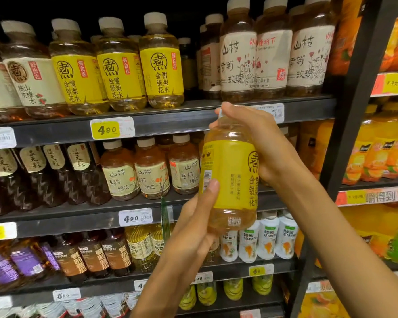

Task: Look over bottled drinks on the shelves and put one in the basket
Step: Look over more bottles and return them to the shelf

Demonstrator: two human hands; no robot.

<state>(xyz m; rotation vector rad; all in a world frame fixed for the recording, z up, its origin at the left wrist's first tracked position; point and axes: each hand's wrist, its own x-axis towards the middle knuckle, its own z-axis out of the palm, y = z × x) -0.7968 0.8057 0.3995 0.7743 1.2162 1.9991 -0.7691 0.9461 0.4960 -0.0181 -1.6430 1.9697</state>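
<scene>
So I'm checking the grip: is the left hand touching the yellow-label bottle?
Touching. The head view shows the left hand cupping the yellow-label bottle low down, thumb pressed on its label.

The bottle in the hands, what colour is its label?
Yellow label with dark writing, seen in the head view.

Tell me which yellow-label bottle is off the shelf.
The yellow-label bottle held by both hands, right hand at its neck, left hand under its base. The three matching bottles stand on the top shelf.
</scene>
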